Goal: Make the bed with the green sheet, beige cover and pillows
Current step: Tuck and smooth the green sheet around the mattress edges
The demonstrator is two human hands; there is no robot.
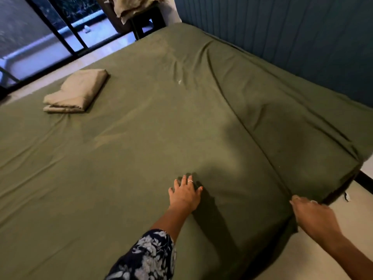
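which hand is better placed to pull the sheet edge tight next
Right, most likely. The right hand is already at the near edge of the green sheet, where a long crease ends, though its grip is unclear. The left hand lies flat on the sheet, further in, fingers spread.

Dim, warm indoor light over the bed (141,158); cold bluish daylight shows only through the glass door (40,37) at the upper left. Left hand (184,194) and forearm cast a broad soft shadow running right and away across the green sheet (201,118), so the lamp sits behind and left. Creases near the wall-side edge read dark. Right hand (314,216) smeared by motion blur. Wide-angle bending at frame edges; bed edges bow. Overall soft and grainy, no glare.
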